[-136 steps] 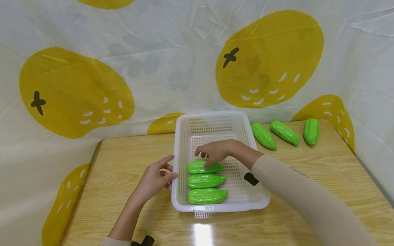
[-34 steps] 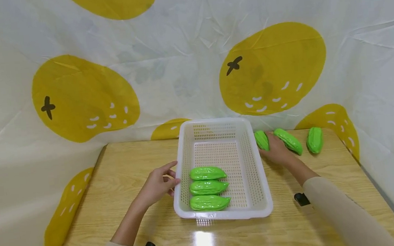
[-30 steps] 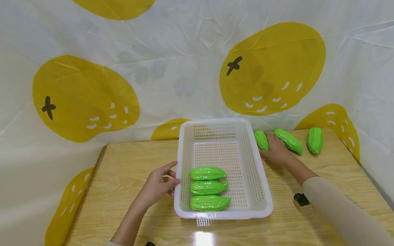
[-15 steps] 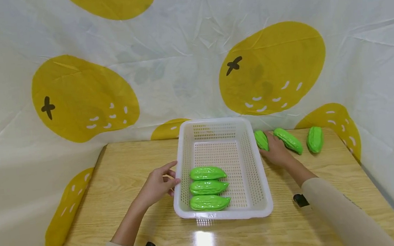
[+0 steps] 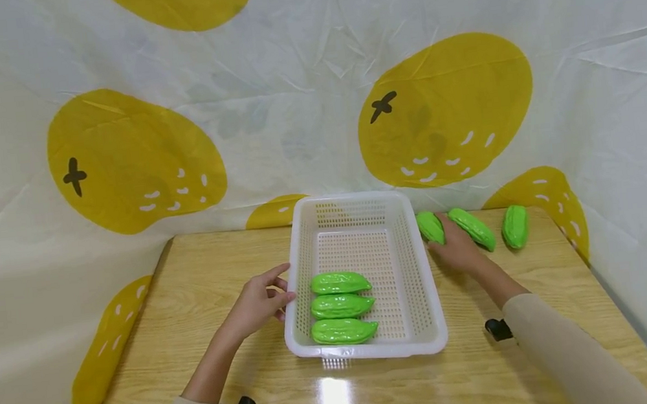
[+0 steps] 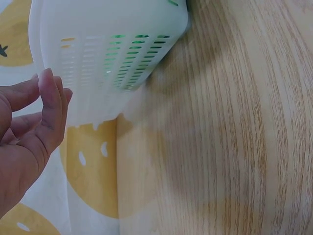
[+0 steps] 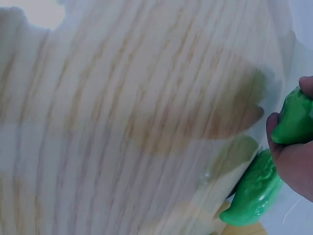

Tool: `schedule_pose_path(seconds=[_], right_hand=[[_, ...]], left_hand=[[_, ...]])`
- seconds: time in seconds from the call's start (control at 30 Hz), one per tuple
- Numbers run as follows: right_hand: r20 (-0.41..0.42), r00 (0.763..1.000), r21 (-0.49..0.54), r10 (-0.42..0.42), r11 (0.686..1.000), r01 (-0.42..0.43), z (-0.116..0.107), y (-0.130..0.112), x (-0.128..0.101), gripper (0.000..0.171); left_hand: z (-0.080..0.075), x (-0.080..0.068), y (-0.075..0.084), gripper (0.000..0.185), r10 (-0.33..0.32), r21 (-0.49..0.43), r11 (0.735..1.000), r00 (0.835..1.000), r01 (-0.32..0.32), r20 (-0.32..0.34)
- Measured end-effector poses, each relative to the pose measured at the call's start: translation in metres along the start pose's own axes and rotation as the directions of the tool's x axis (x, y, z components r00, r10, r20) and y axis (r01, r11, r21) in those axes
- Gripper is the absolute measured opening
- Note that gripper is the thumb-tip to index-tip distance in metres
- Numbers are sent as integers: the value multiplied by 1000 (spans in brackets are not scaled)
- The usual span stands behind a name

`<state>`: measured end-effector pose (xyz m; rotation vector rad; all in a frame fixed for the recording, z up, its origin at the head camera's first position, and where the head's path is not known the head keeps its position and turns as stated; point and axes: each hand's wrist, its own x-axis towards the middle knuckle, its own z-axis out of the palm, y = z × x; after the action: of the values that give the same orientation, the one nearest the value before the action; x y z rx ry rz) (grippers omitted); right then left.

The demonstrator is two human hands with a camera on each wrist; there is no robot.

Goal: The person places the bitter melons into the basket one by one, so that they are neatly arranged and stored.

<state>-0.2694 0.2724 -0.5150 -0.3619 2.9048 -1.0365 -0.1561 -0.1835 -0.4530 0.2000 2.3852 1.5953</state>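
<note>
A white plastic basket (image 5: 367,352) stands mid-table, with three glossy green bitter melons, likely toys, in a row at its near left: a front one (image 5: 344,331), a middle one (image 5: 342,305) and a rear one (image 5: 340,283). My left hand (image 5: 258,304) touches the basket's left rim with its fingertips, fingers loosely bent. To the right of the basket, my right hand (image 5: 457,244) grips another bitter melon (image 5: 430,227) between thumb and fingers. In the right wrist view that held bitter melon (image 7: 296,117) shows partly, its far part cut off by the frame.
Two more bitter melons lie at the table's back right, one (image 5: 472,229) right beside my right hand and one (image 5: 515,227) farther right. A white cloth (image 5: 293,127) with yellow fruit prints hangs behind the wooden table (image 5: 218,258).
My right hand has left the rear bitter melon in the basket and moved right to the nearest one outside. In the last half second that melon has shifted slightly. My left hand stays at the rim.
</note>
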Motion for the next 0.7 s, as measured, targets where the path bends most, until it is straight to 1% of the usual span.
schedule_pose_path(seconds=[0.23,0.37,0.47,0.6,0.7], right_hand=[[14,999,41,32,999,-32,-14,-9,-7,79],[-12,999,55,47,997,-46,-25,-17,-8,82],[-33,999,65,34,997,-32,-35,-23,-9,82],[-45,999,76,-7,997,10,-50,-33,-8,81],[-45,998,48,-34,998,36,-60,-40,-7,79]], left_hand=[[0,1,-1,65,10,7,1000,1000,-10,1],[-1,2,1,65,11,3,1000,1000,-11,2],[-1,2,1,65,12,1,1000,1000,-12,3],[-1,1,-1,65,11,0,1000,1000,-11,2],[-1,1,-1,65,11,0,1000,1000,-11,3]])
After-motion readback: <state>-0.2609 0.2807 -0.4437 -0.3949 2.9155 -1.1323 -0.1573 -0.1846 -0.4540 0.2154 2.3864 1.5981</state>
